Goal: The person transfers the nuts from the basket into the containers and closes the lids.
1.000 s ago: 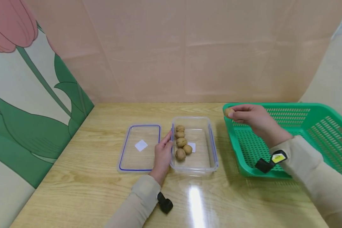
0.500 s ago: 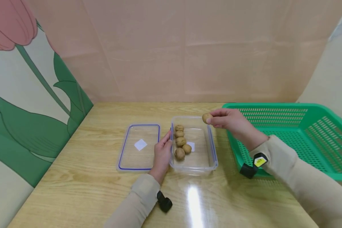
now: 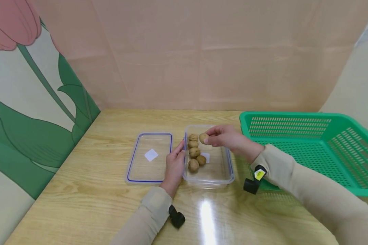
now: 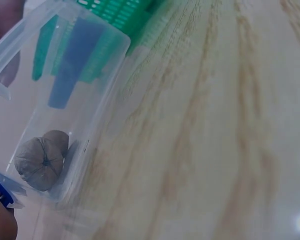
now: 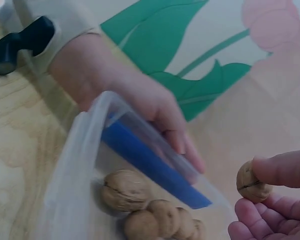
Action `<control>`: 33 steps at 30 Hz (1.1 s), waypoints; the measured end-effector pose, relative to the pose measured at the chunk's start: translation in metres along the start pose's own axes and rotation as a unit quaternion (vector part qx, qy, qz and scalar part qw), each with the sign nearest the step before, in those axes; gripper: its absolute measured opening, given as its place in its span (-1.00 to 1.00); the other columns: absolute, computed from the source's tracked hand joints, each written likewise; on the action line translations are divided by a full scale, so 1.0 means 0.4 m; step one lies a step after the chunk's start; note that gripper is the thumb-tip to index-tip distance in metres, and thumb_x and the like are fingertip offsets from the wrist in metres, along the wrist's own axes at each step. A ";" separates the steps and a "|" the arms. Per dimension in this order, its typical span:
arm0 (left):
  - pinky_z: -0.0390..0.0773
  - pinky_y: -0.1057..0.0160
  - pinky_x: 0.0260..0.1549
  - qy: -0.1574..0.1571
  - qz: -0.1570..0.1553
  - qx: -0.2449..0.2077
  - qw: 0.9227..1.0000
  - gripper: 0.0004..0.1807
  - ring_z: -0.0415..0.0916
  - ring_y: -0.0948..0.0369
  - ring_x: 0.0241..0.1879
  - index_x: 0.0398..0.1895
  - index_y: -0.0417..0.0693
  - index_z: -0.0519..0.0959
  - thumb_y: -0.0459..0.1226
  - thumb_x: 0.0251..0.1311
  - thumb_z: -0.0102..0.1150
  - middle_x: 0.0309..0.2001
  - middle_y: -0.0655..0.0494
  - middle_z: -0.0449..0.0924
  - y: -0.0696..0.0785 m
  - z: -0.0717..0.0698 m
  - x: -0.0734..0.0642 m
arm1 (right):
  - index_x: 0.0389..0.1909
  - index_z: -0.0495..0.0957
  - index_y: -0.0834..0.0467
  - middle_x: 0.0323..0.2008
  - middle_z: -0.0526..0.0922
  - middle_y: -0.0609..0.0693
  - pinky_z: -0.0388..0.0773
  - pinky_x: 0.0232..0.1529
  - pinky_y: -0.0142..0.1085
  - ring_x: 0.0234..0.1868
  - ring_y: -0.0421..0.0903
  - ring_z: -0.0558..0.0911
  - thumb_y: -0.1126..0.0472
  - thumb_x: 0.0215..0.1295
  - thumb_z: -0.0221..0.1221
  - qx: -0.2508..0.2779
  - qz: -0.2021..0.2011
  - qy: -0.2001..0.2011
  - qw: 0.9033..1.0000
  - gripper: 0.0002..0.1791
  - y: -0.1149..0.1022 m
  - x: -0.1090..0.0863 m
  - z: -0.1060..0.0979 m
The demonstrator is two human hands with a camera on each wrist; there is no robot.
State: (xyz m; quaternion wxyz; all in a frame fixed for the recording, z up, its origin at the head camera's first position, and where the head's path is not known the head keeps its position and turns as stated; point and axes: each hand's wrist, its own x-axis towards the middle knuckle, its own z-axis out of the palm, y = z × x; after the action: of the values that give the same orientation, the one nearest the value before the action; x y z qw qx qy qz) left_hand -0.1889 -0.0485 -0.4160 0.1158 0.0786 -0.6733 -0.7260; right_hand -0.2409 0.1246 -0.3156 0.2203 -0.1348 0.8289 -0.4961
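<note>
In the head view my right hand (image 3: 225,137) pinches a walnut (image 3: 203,138) between thumb and fingers, over the clear plastic food container (image 3: 220,170). The right wrist view shows this walnut (image 5: 252,182) held above the container's rim. Inside, several walnuts (image 3: 194,152) lie along the left wall, one of them a little to the right of the row. My left hand (image 3: 174,166) rests against the outside of the container's left wall, its fingers fairly straight along it. A blue strip on that wall shows in the right wrist view.
A clear lid (image 3: 138,160) with a blue seal and a white square label lies flat on the wooden table (image 3: 89,190), left of the container. On the right stands a green plastic basket (image 3: 294,115) with slotted walls. Fabric and a tulip print form the backdrop.
With the walnut pinched in it, my right hand has moved left from the basket's rim to above the container. My left hand has stayed at the container's wall.
</note>
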 end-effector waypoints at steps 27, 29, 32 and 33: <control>0.24 0.17 0.28 -0.013 -0.006 -0.014 1.000 -0.58 0.23 0.12 0.29 0.18 -0.18 0.42 -0.44 0.23 -0.10 0.22 0.01 0.39 0.004 0.000 0.002 | -0.36 0.57 0.26 -0.42 0.61 0.01 0.46 -0.46 -0.43 -0.39 -0.14 0.50 0.29 -0.07 0.33 -0.202 -0.003 -0.011 0.979 -0.78 0.027 0.086 0.134; 0.23 0.16 0.29 -0.015 -0.003 -0.013 1.000 -0.58 0.22 0.11 0.29 0.18 -0.18 0.41 -0.44 0.23 -0.09 0.22 0.01 0.38 0.002 -0.001 0.002 | -0.38 0.57 0.25 -0.44 0.61 0.00 0.46 -0.46 -0.43 -0.41 -0.14 0.50 0.27 -0.10 0.35 -0.212 -0.006 -0.008 0.977 -0.77 0.029 0.086 0.138; 0.24 0.17 0.28 -0.012 0.000 -0.006 1.000 -0.58 0.24 0.12 0.28 0.18 -0.19 0.42 -0.43 0.22 -0.08 0.22 0.00 0.39 0.001 -0.003 0.003 | -0.41 0.58 0.24 -0.45 0.64 0.00 0.47 -0.46 -0.43 -0.42 -0.15 0.52 0.25 -0.14 0.38 -0.223 -0.014 -0.005 0.975 -0.75 0.031 0.089 0.141; 0.25 0.17 0.28 -0.011 -0.002 -0.005 1.000 -0.58 0.25 0.12 0.27 0.17 -0.18 0.42 -0.43 0.22 -0.08 0.21 0.01 0.40 0.001 -0.003 0.004 | -0.41 0.59 0.24 -0.45 0.64 -0.01 0.48 -0.45 -0.43 -0.42 -0.15 0.53 0.24 -0.14 0.39 -0.226 -0.016 -0.006 0.974 -0.75 0.031 0.090 0.142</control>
State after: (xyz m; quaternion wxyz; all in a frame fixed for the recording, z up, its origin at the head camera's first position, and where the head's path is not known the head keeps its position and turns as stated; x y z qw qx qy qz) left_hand -0.1902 -0.0503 -0.4156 0.1077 0.0712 -0.6708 -0.7303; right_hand -0.2437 0.0712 -0.3583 0.1807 -0.1971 0.9160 -0.2990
